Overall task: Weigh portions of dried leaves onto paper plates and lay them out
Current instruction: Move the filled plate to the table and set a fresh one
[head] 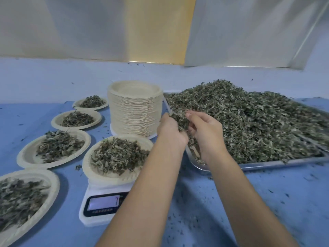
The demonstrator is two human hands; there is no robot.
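left hand (170, 130) and right hand (205, 133) curl round a clump of grey-green dried leaves (180, 120) over the silver tray (267, 165) at its left edge, best sprinkled slowly onto the cream paper plate (106, 176) on the white scale (102, 205).

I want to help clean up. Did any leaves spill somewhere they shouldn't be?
Yes. Small leaf crumbs lie scattered over the blue cloth, thickest in front of the metal tray. One clump sits just left of the plate on the scale. Nothing looks broken or tipped over.
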